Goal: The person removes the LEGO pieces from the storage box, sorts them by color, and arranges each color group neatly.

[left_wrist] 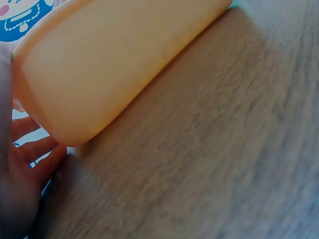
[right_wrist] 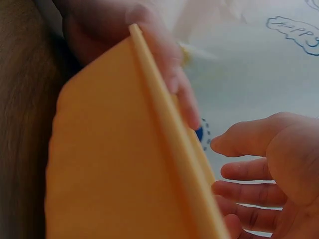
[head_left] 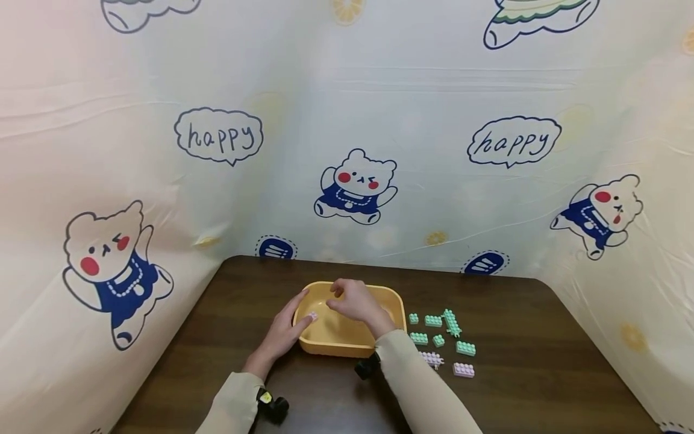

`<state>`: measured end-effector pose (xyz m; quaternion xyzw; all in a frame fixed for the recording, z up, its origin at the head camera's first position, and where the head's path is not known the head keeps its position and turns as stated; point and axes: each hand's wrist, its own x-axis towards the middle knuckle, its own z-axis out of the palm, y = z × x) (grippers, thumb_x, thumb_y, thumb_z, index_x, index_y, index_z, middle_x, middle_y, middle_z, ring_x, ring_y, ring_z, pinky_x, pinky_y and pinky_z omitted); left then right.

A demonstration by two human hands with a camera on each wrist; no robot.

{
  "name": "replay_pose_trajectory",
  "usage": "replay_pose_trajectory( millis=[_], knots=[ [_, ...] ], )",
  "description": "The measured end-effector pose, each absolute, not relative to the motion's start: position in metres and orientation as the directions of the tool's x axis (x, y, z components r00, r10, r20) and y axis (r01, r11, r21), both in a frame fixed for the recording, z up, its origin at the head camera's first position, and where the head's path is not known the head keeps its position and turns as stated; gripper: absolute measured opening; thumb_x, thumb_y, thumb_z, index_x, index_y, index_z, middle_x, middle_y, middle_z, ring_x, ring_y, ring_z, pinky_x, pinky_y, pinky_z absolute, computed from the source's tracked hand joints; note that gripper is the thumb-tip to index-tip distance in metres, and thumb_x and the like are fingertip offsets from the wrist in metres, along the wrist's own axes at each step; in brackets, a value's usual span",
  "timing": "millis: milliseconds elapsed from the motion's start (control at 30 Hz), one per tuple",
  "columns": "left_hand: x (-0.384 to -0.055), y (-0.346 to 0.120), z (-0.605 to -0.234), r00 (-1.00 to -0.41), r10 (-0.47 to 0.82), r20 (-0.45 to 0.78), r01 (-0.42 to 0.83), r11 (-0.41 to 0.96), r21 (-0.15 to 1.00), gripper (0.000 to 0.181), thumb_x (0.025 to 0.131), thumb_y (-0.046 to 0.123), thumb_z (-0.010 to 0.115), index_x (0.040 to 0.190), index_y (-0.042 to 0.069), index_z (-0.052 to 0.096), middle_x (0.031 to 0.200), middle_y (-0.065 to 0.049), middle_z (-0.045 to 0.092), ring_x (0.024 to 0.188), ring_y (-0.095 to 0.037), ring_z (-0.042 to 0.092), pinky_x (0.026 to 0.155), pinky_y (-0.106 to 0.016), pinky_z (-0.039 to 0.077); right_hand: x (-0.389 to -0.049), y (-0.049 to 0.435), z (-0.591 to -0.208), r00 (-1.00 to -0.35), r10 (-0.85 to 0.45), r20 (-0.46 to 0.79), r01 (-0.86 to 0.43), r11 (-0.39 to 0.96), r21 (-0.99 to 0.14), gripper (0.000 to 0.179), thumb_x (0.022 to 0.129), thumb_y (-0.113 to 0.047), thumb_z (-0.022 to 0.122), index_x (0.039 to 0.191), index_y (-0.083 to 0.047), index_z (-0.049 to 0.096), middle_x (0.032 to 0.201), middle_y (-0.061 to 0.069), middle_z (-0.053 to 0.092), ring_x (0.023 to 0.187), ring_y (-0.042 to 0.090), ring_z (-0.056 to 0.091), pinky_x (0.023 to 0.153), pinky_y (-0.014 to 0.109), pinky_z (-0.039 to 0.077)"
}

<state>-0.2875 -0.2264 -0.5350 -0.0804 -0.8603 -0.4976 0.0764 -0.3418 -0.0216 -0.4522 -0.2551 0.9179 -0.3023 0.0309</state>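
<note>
A yellow plastic tray [head_left: 347,351] sits on the table, its near wall filling much of the right wrist view. My left hand [head_left: 284,330] holds its left end, thumb over the rim and fingers along the outside wall. In the left wrist view, spread fingers [left_wrist: 42,149] reach round the tray's corner. A small pale pink toy brick [head_left: 313,316] shows inside the tray, right at the left thumb's tip. Above the tray hovers my right hand [head_left: 355,299], fingers loosely bent and apart. The right wrist view shows nothing between that hand's thumb and fingers [right_wrist: 249,193].
Right of the tray lie several mint-green toy bricks [head_left: 465,348], among them a long joined piece [head_left: 451,323]. Nearer are a lilac brick [head_left: 463,369] and a lilac piece [head_left: 432,359] partly behind the right sleeve. A printed curtain [head_left: 423,199] surrounds the dark wooden table [head_left: 520,337].
</note>
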Motion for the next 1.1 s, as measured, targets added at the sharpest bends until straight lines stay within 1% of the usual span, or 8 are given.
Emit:
replay_pose_trajectory(
  millis=[167, 333, 467, 667, 833, 967, 1100],
  knots=[
    [-0.289, -0.223, -0.532, -0.973, 0.07, 0.222, 0.227, 0.497, 0.838, 0.065, 0.094, 0.036, 0.061, 0.152, 0.025, 0.034, 0.157, -0.011, 0.033, 0.143, -0.037, 0.032, 0.113, -0.062, 0.026, -0.346, -0.035, -0.457, -0.863, -0.5, 0.073, -0.459, 0.714, -0.529, 0.036, 0.086, -0.032, 0.072, 0.114, -0.009, 0.068, 0.104, 0.007, 0.071, 0.087, 0.015, 0.064, 0.077, 0.03, 0.054],
    [-0.29, -0.223, -0.53, -0.97, 0.08, 0.231, 0.24, 0.493, 0.836, 0.065, 0.094, 0.034, 0.061, 0.152, 0.021, 0.034, 0.157, -0.011, 0.033, 0.143, -0.036, 0.032, 0.114, -0.061, 0.026, -0.349, -0.044, -0.457, -0.869, -0.494, 0.022, -0.433, 0.739, -0.516, 0.037, 0.087, -0.033, 0.071, 0.115, -0.01, 0.068, 0.104, 0.005, 0.069, 0.083, 0.012, 0.06, 0.077, 0.028, 0.054],
    [-0.29, -0.223, -0.53, -0.971, 0.085, 0.225, 0.237, 0.502, 0.832, 0.065, 0.095, 0.034, 0.06, 0.152, 0.021, 0.033, 0.157, -0.011, 0.033, 0.144, -0.037, 0.032, 0.114, -0.061, 0.026, -0.351, -0.049, -0.459, -0.869, -0.495, -0.001, -0.432, 0.759, -0.487, 0.037, 0.087, -0.032, 0.071, 0.116, -0.01, 0.068, 0.102, 0.004, 0.068, 0.081, 0.012, 0.059, 0.076, 0.027, 0.054],
    [-0.288, -0.225, -0.531, -0.971, 0.08, 0.227, 0.237, 0.486, 0.841, 0.066, 0.094, 0.035, 0.062, 0.152, 0.022, 0.034, 0.157, -0.01, 0.033, 0.144, -0.035, 0.031, 0.115, -0.06, 0.025, -0.354, -0.055, -0.464, -0.876, -0.481, -0.033, -0.418, 0.792, -0.446, 0.039, 0.085, -0.031, 0.074, 0.116, -0.009, 0.068, 0.105, 0.005, 0.069, 0.08, 0.014, 0.059, 0.073, 0.028, 0.053],
    [-0.287, -0.227, -0.532, -0.965, 0.081, 0.251, 0.258, 0.485, 0.836, 0.065, 0.094, 0.032, 0.062, 0.152, 0.019, 0.035, 0.156, -0.012, 0.035, 0.143, -0.037, 0.032, 0.114, -0.06, 0.025, -0.355, -0.057, -0.467, -0.875, -0.48, -0.058, -0.421, 0.815, -0.398, 0.038, 0.082, -0.03, 0.077, 0.112, -0.008, 0.069, 0.106, 0.006, 0.07, 0.081, 0.015, 0.059, 0.073, 0.028, 0.052],
    [-0.287, -0.226, -0.532, -0.965, 0.081, 0.248, 0.255, 0.496, 0.83, 0.065, 0.094, 0.03, 0.061, 0.152, 0.019, 0.034, 0.156, -0.012, 0.035, 0.143, -0.037, 0.032, 0.114, -0.06, 0.025, -0.355, -0.057, -0.469, -0.868, -0.489, -0.085, -0.421, 0.816, -0.397, 0.037, 0.081, -0.031, 0.078, 0.11, -0.009, 0.069, 0.101, 0.005, 0.07, 0.08, 0.015, 0.059, 0.074, 0.029, 0.052],
    [-0.287, -0.226, -0.531, -0.968, 0.088, 0.235, 0.247, 0.508, 0.825, 0.065, 0.095, 0.031, 0.06, 0.153, 0.021, 0.033, 0.157, -0.011, 0.033, 0.144, -0.036, 0.031, 0.114, -0.06, 0.026, -0.356, -0.057, -0.471, -0.859, -0.5, -0.107, -0.426, 0.815, -0.393, 0.036, 0.08, -0.033, 0.079, 0.107, -0.01, 0.07, 0.095, 0.002, 0.069, 0.077, 0.013, 0.058, 0.073, 0.029, 0.051]
  ],
)
